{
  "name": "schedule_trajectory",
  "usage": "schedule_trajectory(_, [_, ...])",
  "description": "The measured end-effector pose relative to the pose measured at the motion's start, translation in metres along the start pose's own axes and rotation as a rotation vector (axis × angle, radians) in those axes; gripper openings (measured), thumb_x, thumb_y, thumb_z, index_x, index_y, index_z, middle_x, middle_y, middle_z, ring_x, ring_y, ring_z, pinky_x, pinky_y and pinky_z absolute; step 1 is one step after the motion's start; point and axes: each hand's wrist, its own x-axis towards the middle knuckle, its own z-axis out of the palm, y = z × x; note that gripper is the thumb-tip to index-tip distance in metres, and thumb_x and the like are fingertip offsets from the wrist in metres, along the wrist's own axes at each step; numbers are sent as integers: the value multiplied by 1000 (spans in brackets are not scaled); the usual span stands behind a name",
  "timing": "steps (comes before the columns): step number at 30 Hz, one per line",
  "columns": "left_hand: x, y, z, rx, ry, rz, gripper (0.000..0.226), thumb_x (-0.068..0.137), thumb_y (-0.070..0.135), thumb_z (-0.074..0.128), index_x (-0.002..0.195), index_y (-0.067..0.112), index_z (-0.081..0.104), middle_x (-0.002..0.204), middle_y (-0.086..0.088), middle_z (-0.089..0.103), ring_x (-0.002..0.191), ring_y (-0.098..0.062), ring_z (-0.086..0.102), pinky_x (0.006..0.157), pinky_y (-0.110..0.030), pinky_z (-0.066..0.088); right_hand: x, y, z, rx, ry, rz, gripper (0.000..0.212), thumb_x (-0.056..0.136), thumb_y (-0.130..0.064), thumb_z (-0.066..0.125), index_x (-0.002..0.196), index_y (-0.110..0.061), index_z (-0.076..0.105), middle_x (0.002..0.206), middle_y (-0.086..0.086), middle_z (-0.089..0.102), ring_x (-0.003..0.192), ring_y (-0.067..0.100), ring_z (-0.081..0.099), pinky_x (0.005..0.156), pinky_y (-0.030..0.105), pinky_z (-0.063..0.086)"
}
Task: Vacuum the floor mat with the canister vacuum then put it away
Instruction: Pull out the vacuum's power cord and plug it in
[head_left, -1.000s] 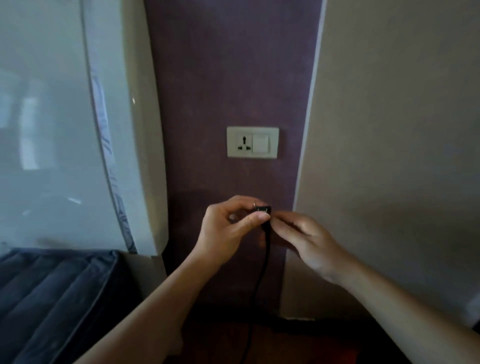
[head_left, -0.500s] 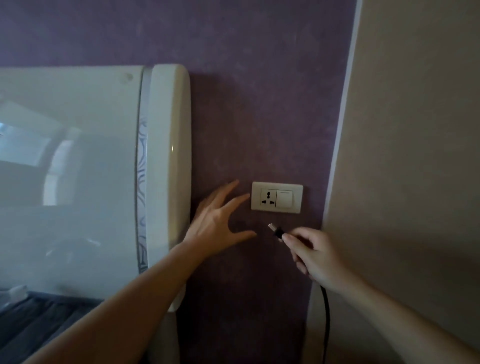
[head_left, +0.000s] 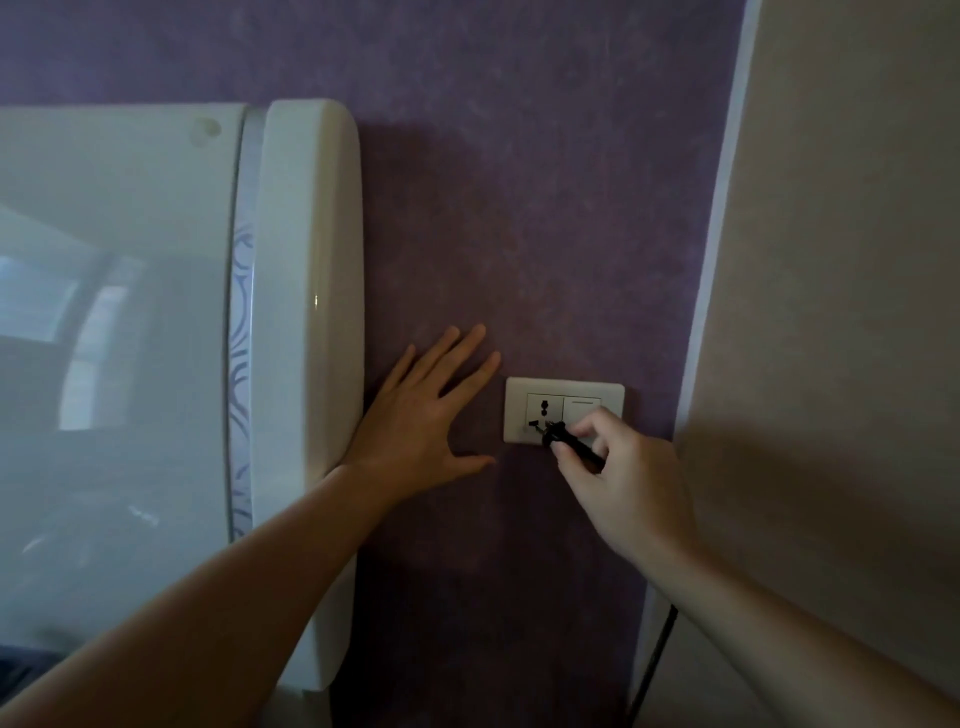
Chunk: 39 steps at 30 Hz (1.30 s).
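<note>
Head view is looking straight at a purple wall (head_left: 519, 208), where a white socket plate (head_left: 613, 397) is sitting low and right of centre. The right hand (head_left: 623, 483) is pinching a black plug (head_left: 558, 435) between thumb and curled fingers, holding it at the plate's lower left part with the metal pins pointing towards the socket holes; whether the pins are entering the holes is not something I can tell. The left hand (head_left: 415, 421) is lying flat on the wall just beside the plate, its fingers straight and spread, its wrist touching the rounded edge of a glossy white panel (head_left: 306, 364). A black cord (head_left: 657, 654) is showing below the right forearm, running down along a pale trim strip (head_left: 711, 260) that is separating the purple wall from a beige wall (head_left: 831, 312).
</note>
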Motion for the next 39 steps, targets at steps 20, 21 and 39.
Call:
schedule_trajectory(20, [-1,0,3,-14,7,1,111,67,71,68,157,27,21,167,2,4,154,-18,0,122,-51,11,3,-33,23,-338,20,12,28,98,-37,61,109,-11,62,88,5,72,80,30,70,60,32,42])
schedule_trajectory(21, [-1,0,2,-14,3,0,111,67,71,68,157,27,21,167,2,3,154,-17,-1,122,-51,11,4,-36,23,-352,2,15,28,100,-37,59,110,-11,61,87,5,71,79,29,70,60,30,41])
schedule_trajectory(39, [-1,1,0,-67,15,-19,102,70,72,58,156,29,25,167,4,5,154,-15,0,122,-52,12,10,-34,41,-213,131,14,19,88,-16,77,93,-2,65,70,12,69,62,31,67,58,27,37])
